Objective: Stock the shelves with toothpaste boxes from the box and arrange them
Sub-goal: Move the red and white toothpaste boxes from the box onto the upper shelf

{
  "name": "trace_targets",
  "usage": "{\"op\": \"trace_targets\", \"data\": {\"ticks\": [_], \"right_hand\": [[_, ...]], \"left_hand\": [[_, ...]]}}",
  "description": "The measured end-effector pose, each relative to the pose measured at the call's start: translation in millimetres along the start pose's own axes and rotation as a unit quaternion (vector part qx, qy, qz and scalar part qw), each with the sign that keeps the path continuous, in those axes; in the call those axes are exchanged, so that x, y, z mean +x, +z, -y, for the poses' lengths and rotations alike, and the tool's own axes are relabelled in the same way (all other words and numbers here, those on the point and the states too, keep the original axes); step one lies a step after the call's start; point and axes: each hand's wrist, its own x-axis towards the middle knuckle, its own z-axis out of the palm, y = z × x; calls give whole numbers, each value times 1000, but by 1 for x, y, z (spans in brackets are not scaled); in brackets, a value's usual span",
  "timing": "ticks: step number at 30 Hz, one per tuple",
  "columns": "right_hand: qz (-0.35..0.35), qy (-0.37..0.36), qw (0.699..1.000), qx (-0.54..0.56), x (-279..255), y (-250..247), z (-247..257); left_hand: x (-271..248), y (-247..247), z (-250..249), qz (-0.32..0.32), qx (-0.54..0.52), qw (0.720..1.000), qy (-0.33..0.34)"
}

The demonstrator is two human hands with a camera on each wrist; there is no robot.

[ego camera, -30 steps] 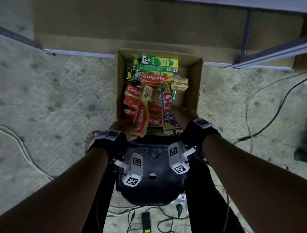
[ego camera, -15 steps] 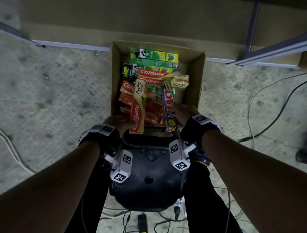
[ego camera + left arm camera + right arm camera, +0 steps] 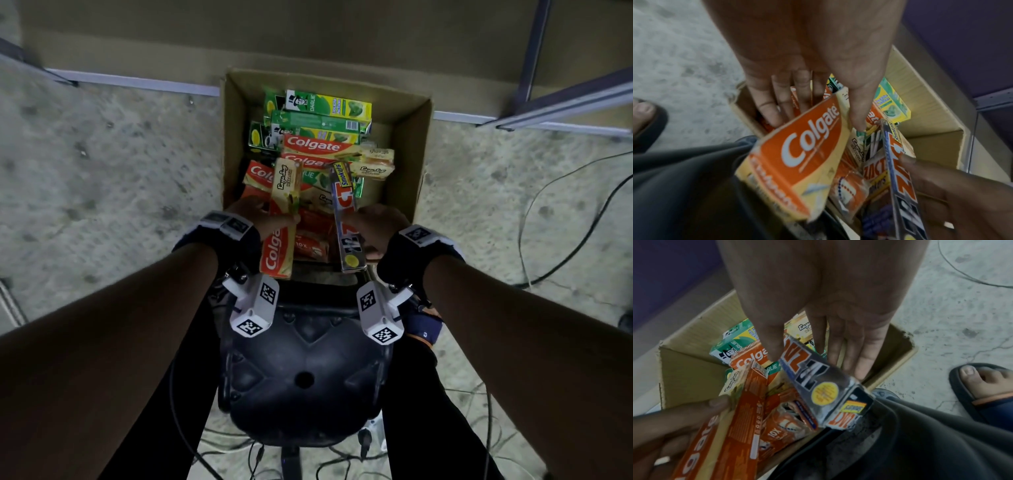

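Observation:
An open cardboard box (image 3: 409,161) on the floor holds several toothpaste boxes, green Darlie ones (image 3: 329,104) at the far end and red Colgate ones nearer. My left hand (image 3: 270,219) grips a red and yellow Colgate box (image 3: 279,236) by its middle, thumb on top and fingers (image 3: 777,110) behind it. My right hand (image 3: 371,224) pinches a dark Zact box (image 3: 346,222) the same way, with its near end (image 3: 840,404) pointing back at me. Both held boxes lie lengthwise over the near end of the carton, side by side and apart.
A dark plastic stool (image 3: 301,363) sits between my legs, against the carton's near edge. A grey metal shelf frame (image 3: 568,99) runs behind and to the right. Cables (image 3: 561,240) trail over the concrete floor. My sandalled feet (image 3: 986,389) flank the carton.
Both hands have kept their grip. The Colgate box has swung from tilted to nearly straight, and both boxes sit slightly higher over the carton's near end.

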Motion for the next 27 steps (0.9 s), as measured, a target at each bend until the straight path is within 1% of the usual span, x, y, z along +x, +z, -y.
{"op": "trace_targets", "data": {"ticks": [3,5,7,10,13,16,20,23,27], "right_hand": [[-3,0,999,-42,4,0,2],[0,2,999,-51,5,1,4],[-7,5,998,-60,6,1,5],[-18,5,997,-74,9,2,6],[-27,12,996,-85,7,1,8],[-42,12,995,-94,-2,-5,11],[-21,21,997,-66,-18,-11,18],[-14,12,999,-28,-49,-18,25],[-4,-15,1000,-18,-96,-29,31]], "left_hand": [[6,-1,-7,7,62,998,9],[10,-2,-10,2,111,994,18],[14,-1,-13,0,139,990,17],[16,2,-16,15,181,983,11],[15,2,-16,3,209,978,23],[7,-4,-14,-11,200,979,35],[-16,-12,-14,-24,118,992,37],[-43,-21,-14,-47,93,992,66],[-93,-30,-19,-60,95,988,101]]}}
